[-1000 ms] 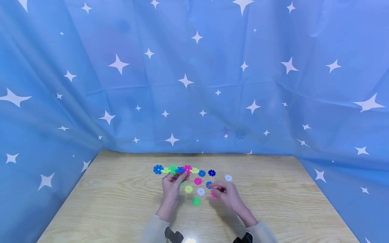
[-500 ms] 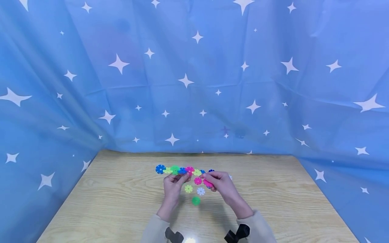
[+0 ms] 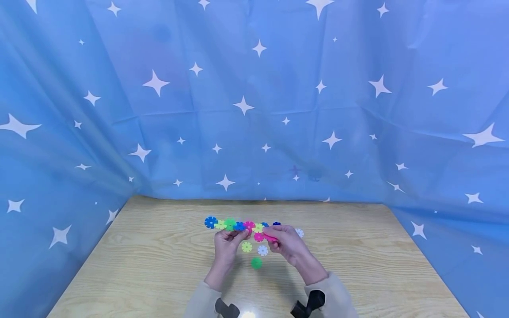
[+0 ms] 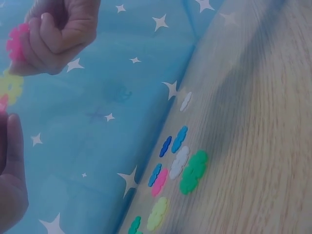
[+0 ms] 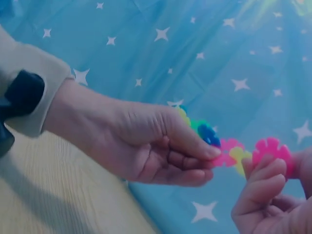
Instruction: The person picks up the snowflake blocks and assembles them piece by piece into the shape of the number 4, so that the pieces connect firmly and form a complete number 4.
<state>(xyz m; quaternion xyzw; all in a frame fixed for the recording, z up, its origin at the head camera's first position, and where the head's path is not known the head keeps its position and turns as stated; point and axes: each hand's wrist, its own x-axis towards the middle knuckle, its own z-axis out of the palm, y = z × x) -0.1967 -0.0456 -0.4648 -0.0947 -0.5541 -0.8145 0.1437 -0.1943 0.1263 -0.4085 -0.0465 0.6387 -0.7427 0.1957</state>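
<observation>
My left hand (image 3: 226, 249) pinches a chain of interlocking snowflake discs (image 3: 229, 224) near its pink disc (image 3: 249, 226). From left to right the chain runs blue, yellow, green, blue, pink, yellow. Between thumb and fingers, my right hand (image 3: 293, 246) pinches a separate-coloured end piece, a pink snowflake disc (image 5: 270, 150), up against the yellow disc (image 5: 240, 160) at the chain's right end. Whether their slots are engaged I cannot tell. In the left wrist view the right hand (image 4: 63, 36) appears at upper left, and the left hand (image 4: 13, 180) is partly cut off.
Loose discs lie on the wooden table (image 3: 139, 260) below the hands: yellow (image 3: 246, 247), white (image 3: 263, 250), green (image 3: 256, 263), pink (image 3: 258, 237), dark blue (image 3: 276, 224) and another white (image 3: 300, 232). A blue star-patterned cloth (image 3: 254, 132) hangs behind the table.
My right hand has picked up the pink disc from the table and brought it left to the chain's yellow end. My left hand and the chain have shifted slightly right.
</observation>
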